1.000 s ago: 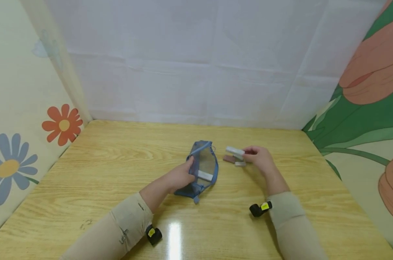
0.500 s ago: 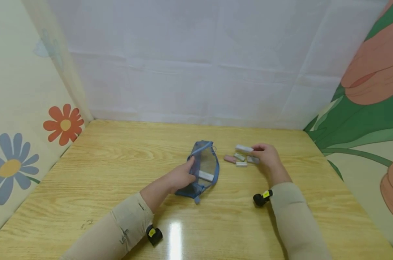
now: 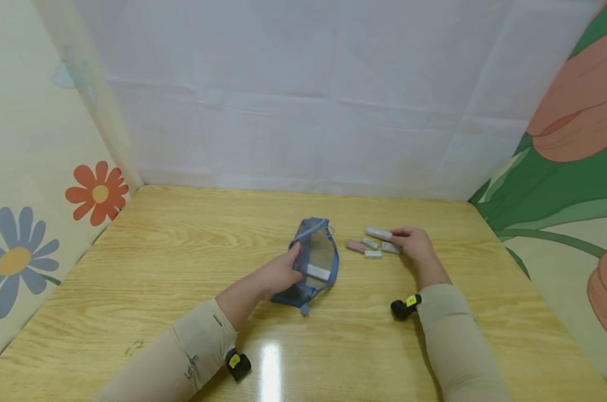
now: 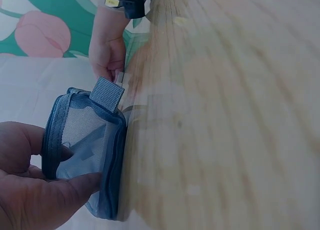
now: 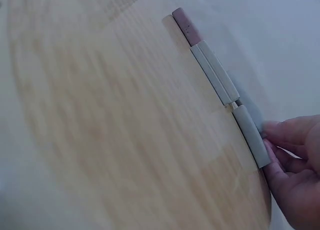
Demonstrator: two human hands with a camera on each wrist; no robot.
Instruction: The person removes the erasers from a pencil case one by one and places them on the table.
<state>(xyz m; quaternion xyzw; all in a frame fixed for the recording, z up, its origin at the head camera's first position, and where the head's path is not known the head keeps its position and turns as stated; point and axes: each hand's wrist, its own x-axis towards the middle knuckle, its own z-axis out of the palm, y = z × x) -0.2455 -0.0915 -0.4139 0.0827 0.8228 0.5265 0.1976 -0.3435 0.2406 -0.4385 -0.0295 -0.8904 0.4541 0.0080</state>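
My left hand (image 3: pixel 279 273) grips the near-left side of a blue mesh zip pouch (image 3: pixel 320 252), thumb over its edge. Its mouth gapes to the right, and a white bar-shaped eraser (image 3: pixel 318 272) lies inside. In the left wrist view, thumb and fingers pinch the pouch wall (image 4: pixel 82 115). Over on the right, my right hand (image 3: pixel 415 244) pinches one end of a long white eraser (image 3: pixel 378 233), low by the table. Just in front lie a pink eraser (image 3: pixel 355 245), a green one (image 3: pixel 369 243), a small white eraser (image 3: pixel 373 254) and a greyish-white eraser (image 3: pixel 390 247).
The wooden table (image 3: pixel 192 223) runs back to a white cloth wall (image 3: pixel 283 111). Flower-printed panels (image 3: pixel 22 240) stand at left and right. A black wrist camera (image 3: pixel 239 365) sits below the left cuff, another camera (image 3: pixel 405 307) by the right.
My right hand has moved right with the long white eraser and then slightly down, bringing the smaller erasers into fuller view. The left hand and pouch have stayed in place.
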